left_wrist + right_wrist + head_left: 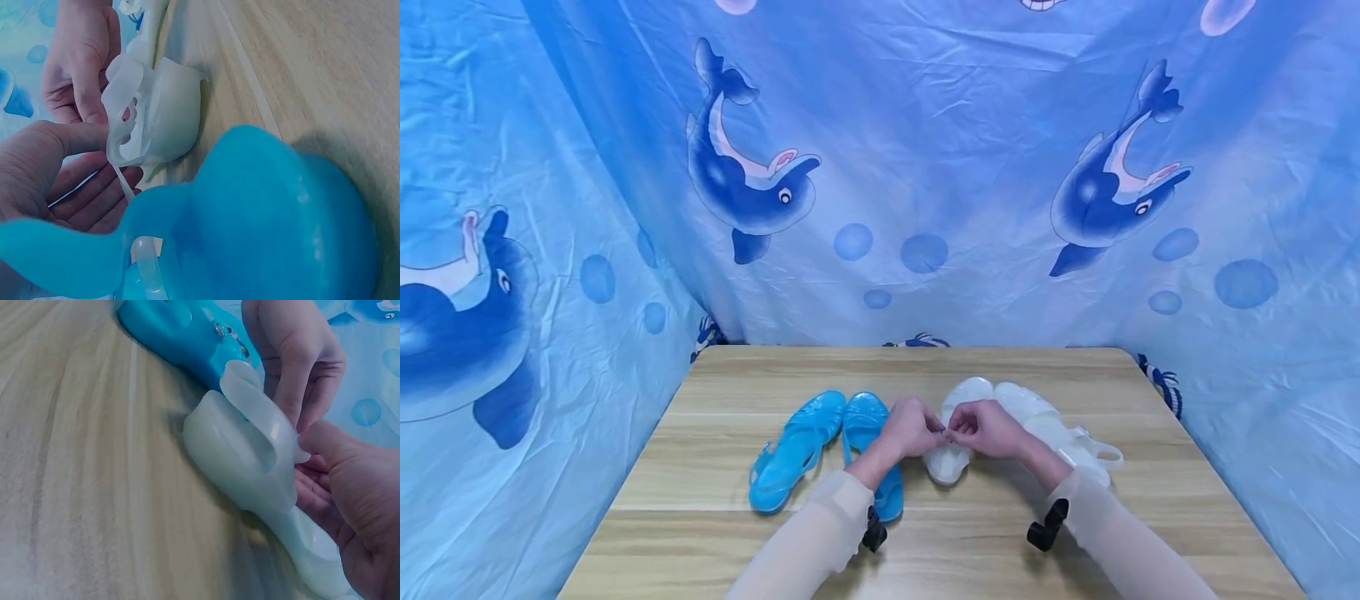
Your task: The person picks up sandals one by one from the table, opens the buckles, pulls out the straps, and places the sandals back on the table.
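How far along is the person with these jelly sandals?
Two blue jelly sandals lie side by side on the wooden table. Both hands, left hand and right hand, pinch the thin strap of one translucent white jelly sandal. The other white sandal lies untouched.

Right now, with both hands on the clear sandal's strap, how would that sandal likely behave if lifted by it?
The clear sandal looks soft: its strap bends between the left hand and right hand, so it would probably flop. It seems light, thin-walled jelly. Its glossy surface may be slightly slippery.
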{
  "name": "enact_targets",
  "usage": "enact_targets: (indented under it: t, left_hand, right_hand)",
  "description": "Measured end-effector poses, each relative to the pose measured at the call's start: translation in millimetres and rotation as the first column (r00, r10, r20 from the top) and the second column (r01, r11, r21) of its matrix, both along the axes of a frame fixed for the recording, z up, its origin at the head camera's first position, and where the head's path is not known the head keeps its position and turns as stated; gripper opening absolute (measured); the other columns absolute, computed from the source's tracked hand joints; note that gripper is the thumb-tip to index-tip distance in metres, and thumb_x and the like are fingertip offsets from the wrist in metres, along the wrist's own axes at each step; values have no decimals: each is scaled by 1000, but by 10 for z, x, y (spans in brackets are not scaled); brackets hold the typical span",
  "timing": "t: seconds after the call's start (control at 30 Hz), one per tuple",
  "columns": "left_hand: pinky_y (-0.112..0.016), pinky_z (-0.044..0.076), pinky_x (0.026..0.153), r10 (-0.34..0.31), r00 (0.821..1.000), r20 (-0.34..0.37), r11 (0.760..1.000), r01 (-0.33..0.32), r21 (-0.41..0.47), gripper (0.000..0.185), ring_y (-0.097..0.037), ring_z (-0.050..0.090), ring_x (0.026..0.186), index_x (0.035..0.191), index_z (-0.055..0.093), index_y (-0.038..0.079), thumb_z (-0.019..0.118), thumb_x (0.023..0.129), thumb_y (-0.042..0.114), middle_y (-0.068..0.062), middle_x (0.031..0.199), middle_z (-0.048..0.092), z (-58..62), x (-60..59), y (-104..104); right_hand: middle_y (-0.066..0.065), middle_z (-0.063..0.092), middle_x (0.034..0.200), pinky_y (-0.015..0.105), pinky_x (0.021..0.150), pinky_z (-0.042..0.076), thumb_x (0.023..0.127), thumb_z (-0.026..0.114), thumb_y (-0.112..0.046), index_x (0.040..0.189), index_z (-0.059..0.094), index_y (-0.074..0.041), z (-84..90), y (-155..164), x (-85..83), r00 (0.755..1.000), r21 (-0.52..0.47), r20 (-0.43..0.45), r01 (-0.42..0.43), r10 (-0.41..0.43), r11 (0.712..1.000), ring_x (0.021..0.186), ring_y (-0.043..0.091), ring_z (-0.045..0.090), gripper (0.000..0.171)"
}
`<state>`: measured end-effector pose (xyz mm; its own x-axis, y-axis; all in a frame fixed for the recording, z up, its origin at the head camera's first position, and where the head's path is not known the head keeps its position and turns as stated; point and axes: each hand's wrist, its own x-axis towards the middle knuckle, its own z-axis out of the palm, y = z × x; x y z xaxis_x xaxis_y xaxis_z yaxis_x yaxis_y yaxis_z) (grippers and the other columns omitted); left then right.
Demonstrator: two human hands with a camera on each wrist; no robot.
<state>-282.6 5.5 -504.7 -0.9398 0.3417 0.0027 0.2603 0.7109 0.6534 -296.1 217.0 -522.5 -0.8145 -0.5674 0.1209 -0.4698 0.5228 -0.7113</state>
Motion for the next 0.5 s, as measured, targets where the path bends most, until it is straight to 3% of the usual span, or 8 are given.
enact_targets:
  t: [0.23,0.5]
  left_hand:
    - [-22,58,64,5,1000,4,1000,-5,0,16,-6,70,75,92,87,13,90,87,28,0,87,83,11,10,13]
    - [-20,56,63,14,1000,-13,1000,-14,-8,16,-4,68,73,91,88,13,90,86,28,0,87,83,-5,17,27]
  right_hand:
    - [-3,77,89,23,75,60,95,80,-16,95,76,-14,-38,29,29,1000,-58,21,11,-10,998,80,4,71,4]
    - [-5,81,90,23,74,59,96,82,-27,100,82,-18,-18,38,6,1000,-39,17,16,-16,999,79,4,72,10]
